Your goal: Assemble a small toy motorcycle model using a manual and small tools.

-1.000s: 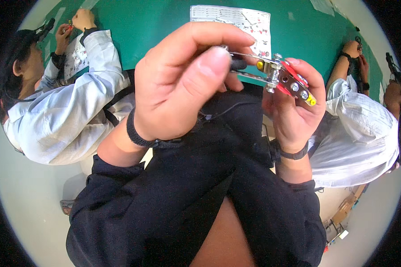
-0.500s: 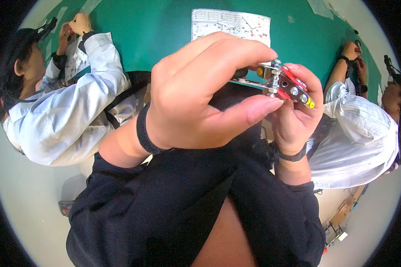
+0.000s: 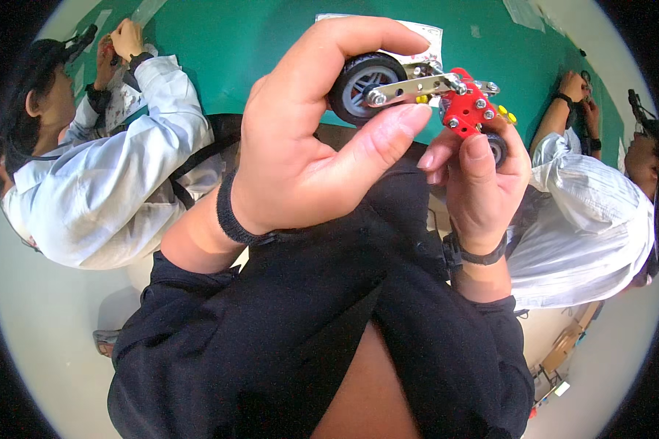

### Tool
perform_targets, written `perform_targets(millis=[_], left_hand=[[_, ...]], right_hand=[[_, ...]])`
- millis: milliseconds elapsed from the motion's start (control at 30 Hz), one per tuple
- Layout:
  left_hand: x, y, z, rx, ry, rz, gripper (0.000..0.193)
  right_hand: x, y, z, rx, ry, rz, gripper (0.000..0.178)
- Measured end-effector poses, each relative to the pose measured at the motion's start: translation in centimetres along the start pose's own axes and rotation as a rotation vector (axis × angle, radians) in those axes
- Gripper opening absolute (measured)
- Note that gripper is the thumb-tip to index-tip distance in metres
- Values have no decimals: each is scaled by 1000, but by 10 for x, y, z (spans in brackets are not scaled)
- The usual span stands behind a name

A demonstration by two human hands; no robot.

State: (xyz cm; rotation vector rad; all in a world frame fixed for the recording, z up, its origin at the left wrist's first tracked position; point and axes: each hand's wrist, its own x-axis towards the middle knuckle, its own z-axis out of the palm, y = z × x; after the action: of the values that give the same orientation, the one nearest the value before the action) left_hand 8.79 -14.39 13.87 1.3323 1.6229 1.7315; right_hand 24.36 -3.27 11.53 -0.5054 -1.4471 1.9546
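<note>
Between both hands, above my lap, is a metal construction-kit toy vehicle (image 3: 410,90). It has silver perforated strips, red plates (image 3: 463,110), silver bolts and nuts, and small yellow pieces. A black-tyred wheel with a grey hub (image 3: 367,86) sits at its left end, inside the curve of my left hand (image 3: 300,139). That hand's thumb and index finger close round this end, the thumb along the strip. My right hand (image 3: 487,186) grips the red end from below, and its fingers partly cover a smaller dark wheel (image 3: 496,148).
A printed instruction sheet (image 3: 426,42) lies on the green table (image 3: 256,55), mostly behind my left hand. People in light shirts sit to my left (image 3: 110,168) and right (image 3: 586,212), their hands raised over the table. Another sheet (image 3: 124,102) lies before the left person.
The toy vehicle has been turned, bringing its large wheel and red plates into sight. My left thumb and index finger have moved left and up, off the bolt end and round the wheel end.
</note>
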Motion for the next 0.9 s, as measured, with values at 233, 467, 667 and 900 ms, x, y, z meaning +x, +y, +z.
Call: perform_targets(millis=[233, 467, 667, 900], left_hand=[[-1, -7, 3, -165, 11, -31, 48], [0, -2, 7, -367, 41, 8, 55], [-1, -14, 4, -369, 42, -139, 53], [-1, -23, 0, -252, 43, -126, 39]], right_hand=[[0, 1, 2, 30, -1, 26, 32], [7, 0, -1, 168, -108, 148, 36], [15, 6, -6, 272, -114, 238, 39], [21, 6, -11, 180, -120, 272, 37]])
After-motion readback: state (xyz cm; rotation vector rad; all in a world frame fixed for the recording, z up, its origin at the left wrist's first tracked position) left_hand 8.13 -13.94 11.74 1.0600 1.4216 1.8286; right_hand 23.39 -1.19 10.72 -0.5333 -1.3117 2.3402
